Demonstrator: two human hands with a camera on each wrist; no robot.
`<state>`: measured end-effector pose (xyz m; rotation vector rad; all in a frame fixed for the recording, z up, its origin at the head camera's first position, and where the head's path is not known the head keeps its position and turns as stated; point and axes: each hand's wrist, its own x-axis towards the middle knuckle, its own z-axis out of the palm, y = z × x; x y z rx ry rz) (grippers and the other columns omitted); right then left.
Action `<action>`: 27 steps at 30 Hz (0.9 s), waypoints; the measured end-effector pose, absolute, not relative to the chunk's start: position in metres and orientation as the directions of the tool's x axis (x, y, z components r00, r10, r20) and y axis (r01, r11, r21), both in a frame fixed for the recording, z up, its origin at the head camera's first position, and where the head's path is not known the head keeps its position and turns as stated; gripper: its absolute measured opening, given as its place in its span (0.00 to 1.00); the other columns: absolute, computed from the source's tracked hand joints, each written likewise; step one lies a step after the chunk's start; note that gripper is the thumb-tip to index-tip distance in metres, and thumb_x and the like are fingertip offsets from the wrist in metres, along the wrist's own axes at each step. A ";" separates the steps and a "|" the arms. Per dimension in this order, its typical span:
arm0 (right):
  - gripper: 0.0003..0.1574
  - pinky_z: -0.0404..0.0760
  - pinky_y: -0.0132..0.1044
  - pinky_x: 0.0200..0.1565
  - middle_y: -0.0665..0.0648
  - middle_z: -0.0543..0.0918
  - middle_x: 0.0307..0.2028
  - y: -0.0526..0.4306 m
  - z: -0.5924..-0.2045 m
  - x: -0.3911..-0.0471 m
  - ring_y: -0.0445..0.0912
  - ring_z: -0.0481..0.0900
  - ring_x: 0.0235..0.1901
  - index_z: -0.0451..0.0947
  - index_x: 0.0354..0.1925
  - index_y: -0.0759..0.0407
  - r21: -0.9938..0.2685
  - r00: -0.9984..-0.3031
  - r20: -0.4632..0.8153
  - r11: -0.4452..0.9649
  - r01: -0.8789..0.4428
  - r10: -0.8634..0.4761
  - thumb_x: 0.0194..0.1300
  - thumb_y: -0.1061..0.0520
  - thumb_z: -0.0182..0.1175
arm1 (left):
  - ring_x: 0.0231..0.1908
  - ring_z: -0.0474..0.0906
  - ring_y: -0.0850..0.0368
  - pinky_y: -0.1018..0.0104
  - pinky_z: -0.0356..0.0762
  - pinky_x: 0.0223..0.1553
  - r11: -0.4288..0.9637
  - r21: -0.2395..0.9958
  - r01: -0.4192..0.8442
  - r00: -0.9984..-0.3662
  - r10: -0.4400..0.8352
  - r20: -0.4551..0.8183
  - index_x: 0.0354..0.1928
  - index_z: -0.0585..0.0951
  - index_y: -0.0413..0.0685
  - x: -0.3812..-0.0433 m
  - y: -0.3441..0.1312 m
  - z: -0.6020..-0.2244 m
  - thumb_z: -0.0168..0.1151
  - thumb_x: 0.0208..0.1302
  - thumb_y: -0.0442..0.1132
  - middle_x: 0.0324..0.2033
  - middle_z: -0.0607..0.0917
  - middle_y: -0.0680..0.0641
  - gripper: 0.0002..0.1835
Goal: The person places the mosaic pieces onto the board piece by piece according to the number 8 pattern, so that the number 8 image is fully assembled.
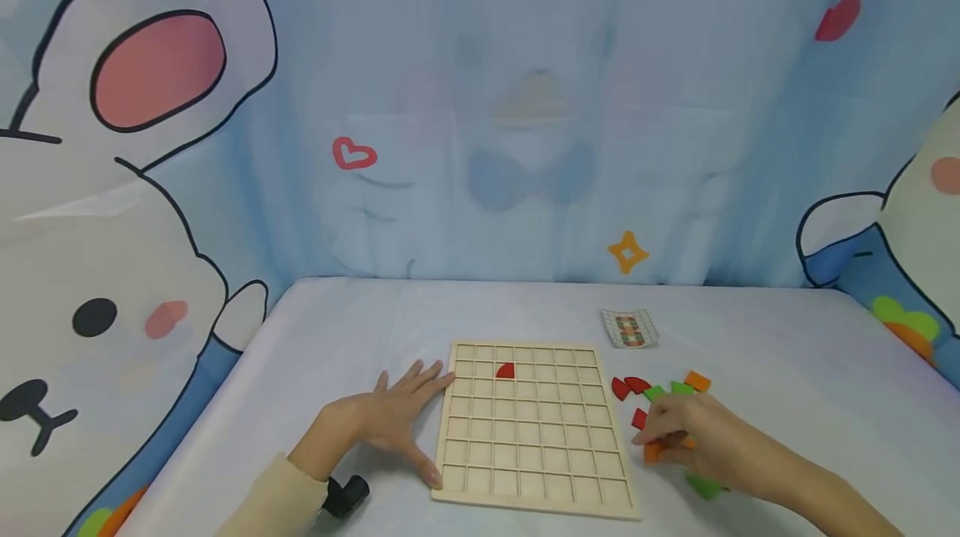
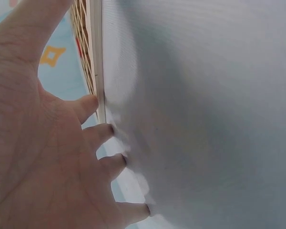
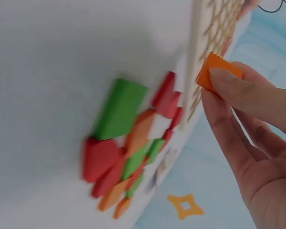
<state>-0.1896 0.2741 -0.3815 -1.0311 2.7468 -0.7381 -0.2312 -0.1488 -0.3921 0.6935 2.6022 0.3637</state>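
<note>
A wooden grid board (image 1: 536, 506) with raised dividers lies on the table, and one red quarter-round piece (image 1: 506, 370) sits in a cell of its second row. My left hand (image 1: 393, 416) is spread wide along the board's left side, thumb near the lower corner and fingertips at the upper edge. In the right wrist view, an orange block (image 3: 209, 67) is pinched between thumb and fingers of my right hand (image 3: 257, 109). That hand is right of the board, over loose pieces. Among them are a green block (image 3: 119, 112) and a red piece (image 3: 100, 160).
A small printed card (image 1: 632, 328) lies beyond the board's far right corner. Several red, green and orange pieces are scattered along its right side, including an orange one (image 1: 697, 381). A black object (image 1: 347, 497) is by my left wrist. A patterned blue curtain (image 1: 480, 37) hangs behind the table.
</note>
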 end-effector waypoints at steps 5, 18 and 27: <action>0.16 0.86 0.31 0.40 0.41 0.78 0.37 0.261 -0.374 -0.196 0.33 0.81 0.36 0.90 0.46 0.58 -0.519 -0.773 0.107 0.628 -0.580 -0.626 0.59 0.67 0.76 | 0.83 0.36 0.42 0.26 0.37 0.74 0.843 0.341 0.417 -0.786 0.522 -0.331 0.85 0.49 0.55 -0.231 -0.145 -0.395 0.84 0.48 0.63 0.84 0.45 0.45 0.69; 0.14 0.87 0.32 0.44 0.48 0.84 0.39 0.200 -0.366 -0.235 0.41 0.84 0.40 0.90 0.47 0.62 -0.606 -0.710 0.244 0.467 -0.644 -0.661 0.62 0.69 0.73 | 0.82 0.34 0.39 0.27 0.34 0.75 0.818 0.385 0.428 -0.780 0.549 -0.300 0.85 0.49 0.56 -0.235 -0.150 -0.401 0.83 0.49 0.63 0.84 0.44 0.45 0.69; 0.12 0.87 0.34 0.43 0.52 0.86 0.39 0.184 -0.368 -0.257 0.46 0.86 0.41 0.89 0.46 0.65 -0.590 -0.701 0.244 0.471 -0.656 -0.671 0.63 0.72 0.70 | 0.82 0.33 0.37 0.25 0.32 0.74 0.822 0.369 0.434 -0.792 0.543 -0.277 0.85 0.50 0.57 -0.232 -0.151 -0.401 0.84 0.47 0.64 0.84 0.43 0.42 0.69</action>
